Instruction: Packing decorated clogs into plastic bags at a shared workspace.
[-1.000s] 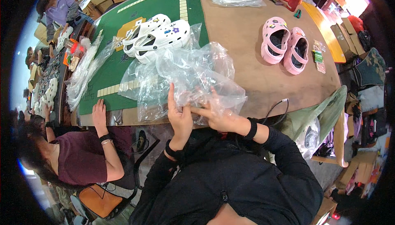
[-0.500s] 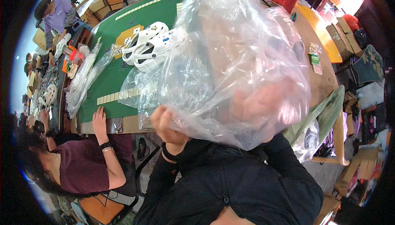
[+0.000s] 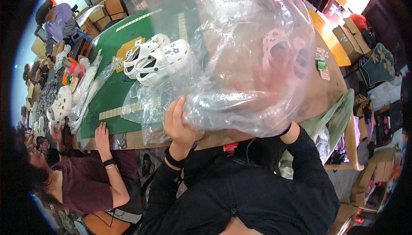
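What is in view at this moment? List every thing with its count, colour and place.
clear plastic bag: one, see-through, held up and opened over the table
white clogs: two, white, on the green mat
pink clogs: two, pink, on the table, seen through the bag
green mat: one, green, left part of the table
table: one, brown, under everything
spare plastic bags: several, clear, at the mat's left edge
co-worker's hand: one, resting on the table edge, lower left
left hand: grips the bag's lower edge
right hand: inside the bag, blurred through the plastic

A brown table (image 3: 326, 93) carries a green mat (image 3: 116, 89) and white clogs (image 3: 161, 59).
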Demonstrator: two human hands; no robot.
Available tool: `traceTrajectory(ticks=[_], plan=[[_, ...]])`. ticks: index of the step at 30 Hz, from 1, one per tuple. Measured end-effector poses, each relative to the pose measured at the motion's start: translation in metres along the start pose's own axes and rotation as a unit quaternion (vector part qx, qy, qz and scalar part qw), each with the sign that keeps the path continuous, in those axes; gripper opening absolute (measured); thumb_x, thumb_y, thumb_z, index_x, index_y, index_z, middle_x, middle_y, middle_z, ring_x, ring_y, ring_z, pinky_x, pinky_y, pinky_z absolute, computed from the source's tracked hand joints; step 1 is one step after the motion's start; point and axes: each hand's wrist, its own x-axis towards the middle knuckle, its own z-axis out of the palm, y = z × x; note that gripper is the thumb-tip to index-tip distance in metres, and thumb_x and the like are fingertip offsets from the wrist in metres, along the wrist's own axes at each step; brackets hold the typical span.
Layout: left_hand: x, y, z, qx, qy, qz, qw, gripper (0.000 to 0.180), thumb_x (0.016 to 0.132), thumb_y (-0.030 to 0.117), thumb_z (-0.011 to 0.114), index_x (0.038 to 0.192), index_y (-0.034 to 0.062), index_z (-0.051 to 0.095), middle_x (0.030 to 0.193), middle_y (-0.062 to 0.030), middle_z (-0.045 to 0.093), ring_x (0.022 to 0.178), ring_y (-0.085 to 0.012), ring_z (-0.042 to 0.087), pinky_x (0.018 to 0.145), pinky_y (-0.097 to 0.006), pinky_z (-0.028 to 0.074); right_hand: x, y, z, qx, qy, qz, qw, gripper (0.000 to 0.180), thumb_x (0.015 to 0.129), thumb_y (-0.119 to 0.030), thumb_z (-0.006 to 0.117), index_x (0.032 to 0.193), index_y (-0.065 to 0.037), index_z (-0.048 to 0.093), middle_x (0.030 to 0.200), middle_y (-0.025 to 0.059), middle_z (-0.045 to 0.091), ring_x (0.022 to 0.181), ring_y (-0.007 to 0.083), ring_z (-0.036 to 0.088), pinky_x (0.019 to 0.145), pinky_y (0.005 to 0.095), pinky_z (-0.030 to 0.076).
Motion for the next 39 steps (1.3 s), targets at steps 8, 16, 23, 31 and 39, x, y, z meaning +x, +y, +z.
traceTrajectory(ticks=[8, 16, 23, 31, 39], plan=[[-0.059, -0.021, 0.018, 0.158, -0.198, -0.019, 0.967, 0.04, 0.069, 0.0, 0.056, 0.108, 0.008, 0.06, 0.1, -0.0127, 0.056, 0.083, -0.0292, 0.055, 0.069, -0.039, 0.048, -0.005, -0.023, 0.017, -0.038, -0.166, 0.038, 0.985, 0.056, 0.08, -0.044, 0.063, 0.119, -0.004, 0.057, 0.109, 0.0215, 0.06, 0.108, 0.0373, 0.053, 0.094, 0.0463, 0.039], [-0.033, -0.007, 0.033, 0.098, -0.168, 0.006, 0.981, 0.033, 0.071, 0.001, 0.06, 0.104, 0.0075, 0.061, 0.1, -0.0074, 0.059, 0.078, -0.0265, 0.058, 0.065, -0.036, 0.051, 0.004, -0.002, 0.037, -0.23, 0.332, -0.071, 0.912, 0.053, 0.085, -0.036, 0.058, 0.135, -0.024, 0.046, 0.135, 0.0201, 0.043, 0.125, 0.0372, 0.039, 0.099, 0.0546, 0.031], [-0.067, -0.021, 0.04, -0.058, -0.246, -0.178, 0.951, 0.023, 0.081, 0.003, 0.057, 0.104, 0.0033, 0.058, 0.102, -0.015, 0.058, 0.082, -0.0348, 0.059, 0.067, -0.04, 0.05, -0.012, -0.014, 0.049, -0.062, -0.002, 0.029, 0.998, 0.047, 0.088, -0.034, 0.056, 0.132, -0.018, 0.049, 0.141, 0.0206, 0.036, 0.127, 0.0371, 0.038, 0.103, 0.0465, 0.031], [-0.061, -0.025, 0.042, -0.012, -0.29, -0.148, 0.945, 0.019, 0.077, 0.012, 0.063, 0.091, 0.0035, 0.055, 0.09, -0.0121, 0.054, 0.085, -0.0333, 0.054, 0.073, -0.041, 0.044, 0.001, -0.082, -0.062, 0.27, -0.337, -0.231, 0.872, 0.058, 0.092, -0.036, 0.054, 0.14, -0.01, 0.036, 0.128, 0.0192, 0.051, 0.116, 0.0323, 0.052, 0.097, 0.0396, 0.041], [-0.072, -0.034, 0.031, 0.174, -0.3, -0.145, 0.927, 0.03, 0.074, 0.01, 0.061, 0.104, 0.007, 0.057, 0.118, -0.0138, 0.051, 0.117, -0.0379, 0.041, 0.093, -0.06, 0.027, 0.083, -0.103, -0.103, 0.054, 0.027, -0.145, 0.988, 0.03, 0.086, -0.023, 0.064, 0.111, -0.007, 0.064, 0.099, 0.0114, 0.066, 0.083, 0.0216, 0.063, 0.074, 0.0312, 0.049]])
